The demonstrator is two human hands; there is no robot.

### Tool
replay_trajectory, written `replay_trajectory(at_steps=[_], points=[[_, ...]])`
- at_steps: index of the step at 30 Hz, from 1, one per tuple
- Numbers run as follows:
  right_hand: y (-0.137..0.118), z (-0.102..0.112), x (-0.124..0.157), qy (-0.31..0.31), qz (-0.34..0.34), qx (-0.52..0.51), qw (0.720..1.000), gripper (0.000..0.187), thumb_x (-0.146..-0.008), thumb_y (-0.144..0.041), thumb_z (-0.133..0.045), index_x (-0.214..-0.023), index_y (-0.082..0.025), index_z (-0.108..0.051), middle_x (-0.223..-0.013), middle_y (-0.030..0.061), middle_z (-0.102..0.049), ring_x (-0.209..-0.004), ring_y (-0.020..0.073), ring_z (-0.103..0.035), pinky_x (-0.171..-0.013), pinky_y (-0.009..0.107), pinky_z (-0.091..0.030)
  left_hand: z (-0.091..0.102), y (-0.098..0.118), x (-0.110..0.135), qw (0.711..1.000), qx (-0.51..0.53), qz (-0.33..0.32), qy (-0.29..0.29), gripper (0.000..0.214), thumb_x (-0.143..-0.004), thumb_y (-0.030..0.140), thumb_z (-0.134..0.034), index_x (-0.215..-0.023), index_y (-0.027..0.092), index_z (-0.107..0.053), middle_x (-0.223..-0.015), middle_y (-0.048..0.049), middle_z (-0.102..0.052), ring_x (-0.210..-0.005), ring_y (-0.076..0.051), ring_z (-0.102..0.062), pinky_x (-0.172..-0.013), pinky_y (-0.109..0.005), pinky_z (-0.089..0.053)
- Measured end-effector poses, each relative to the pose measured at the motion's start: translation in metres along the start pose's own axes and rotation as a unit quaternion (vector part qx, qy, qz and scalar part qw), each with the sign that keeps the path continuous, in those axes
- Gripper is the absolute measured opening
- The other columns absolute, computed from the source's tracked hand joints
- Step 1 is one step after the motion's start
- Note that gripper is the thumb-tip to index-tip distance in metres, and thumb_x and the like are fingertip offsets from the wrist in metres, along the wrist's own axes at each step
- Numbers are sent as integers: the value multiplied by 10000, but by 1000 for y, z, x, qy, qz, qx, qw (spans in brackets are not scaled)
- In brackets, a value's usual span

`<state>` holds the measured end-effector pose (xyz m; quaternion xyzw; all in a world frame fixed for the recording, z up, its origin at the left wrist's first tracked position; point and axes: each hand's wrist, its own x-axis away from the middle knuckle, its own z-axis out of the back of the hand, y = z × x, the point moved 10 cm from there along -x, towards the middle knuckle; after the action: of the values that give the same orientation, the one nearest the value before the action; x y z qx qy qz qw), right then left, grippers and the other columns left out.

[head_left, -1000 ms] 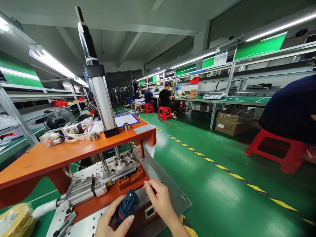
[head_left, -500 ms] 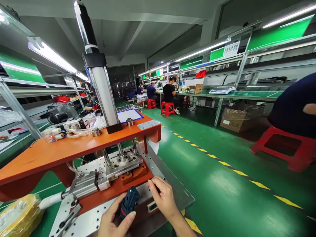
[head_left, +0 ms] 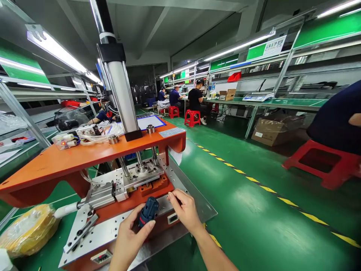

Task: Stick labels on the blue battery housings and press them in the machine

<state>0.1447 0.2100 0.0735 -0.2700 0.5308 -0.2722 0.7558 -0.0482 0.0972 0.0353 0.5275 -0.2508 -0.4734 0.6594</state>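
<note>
Tool housing, blue [head_left: 148, 212], in L hand [head_left: 130, 239]; R hand [head_left: 184, 211] just beside.

Matt blue plastic tool housing [head_left: 149, 211]

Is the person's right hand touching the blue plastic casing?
Apart. The head view shows the right hand beside the blue plastic casing, with a strip of steel plate visible between its fingertips and the casing.

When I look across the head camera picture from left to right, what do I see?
Yellow plastic-wrapped bundle → left hand → blue tool housing → right hand → yellow-and-black floor stripe → red plastic stool
</note>
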Motion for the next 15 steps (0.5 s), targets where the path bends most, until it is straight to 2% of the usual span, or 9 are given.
replay_trajectory(at_steps=[5, 15], points=[[-1, -1, 0, -11, -9, -3, 1000, 333, -1027, -332, -497, -749, -212, -635, -721, 25, -669, -675, 163, -632, -684, 279, -471, 1, 8, 0, 1000, 15, -16, -5, 510, -733, 454, -799, -1150, 168, -736, -1125, -109, -779, -1031, -292, -739, -951, -408, -588], [4, -3, 4, -14, -6, -14, 1000, 289, -1014, -298, -530, -766, -209, -648, -735, 22, -679, -691, 161, -644, -698, 279, -478, -5, 14, 4, 999, 12, -8, -34, 497, -780, 424, -774, -1208, 182, -704, -1181, -93, -757, -1083, -259, -710, -1008, -390, -545]])
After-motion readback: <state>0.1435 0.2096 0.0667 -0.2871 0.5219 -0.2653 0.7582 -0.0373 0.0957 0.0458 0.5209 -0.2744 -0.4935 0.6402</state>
